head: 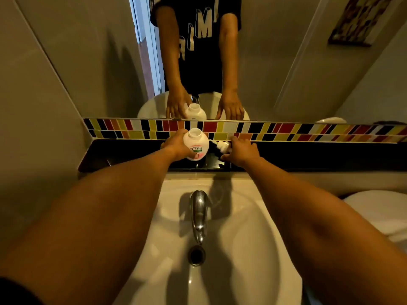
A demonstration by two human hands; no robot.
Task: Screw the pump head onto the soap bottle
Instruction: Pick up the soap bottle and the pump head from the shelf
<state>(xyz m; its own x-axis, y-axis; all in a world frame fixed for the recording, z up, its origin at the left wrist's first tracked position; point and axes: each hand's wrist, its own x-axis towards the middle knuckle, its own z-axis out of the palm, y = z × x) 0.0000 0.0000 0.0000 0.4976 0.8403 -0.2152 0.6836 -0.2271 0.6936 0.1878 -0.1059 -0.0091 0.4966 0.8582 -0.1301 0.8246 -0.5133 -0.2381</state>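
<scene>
A white soap bottle (196, 144) with a pink label stands upright on the black ledge (132, 151) behind the sink, its wide neck uncovered. My left hand (176, 147) wraps around its left side. The white pump head (222, 145) lies on its side on the ledge just right of the bottle. My right hand (241, 150) rests over the pump head's right end with fingers spread; whether the fingers grip it is not visible.
A white sink (253, 227) with a chrome tap (199, 214) and drain (196, 255) lies below the ledge. A strip of coloured tiles (286, 129) and a mirror (264, 62) rise behind it. A white toilet lid (381, 208) sits at right.
</scene>
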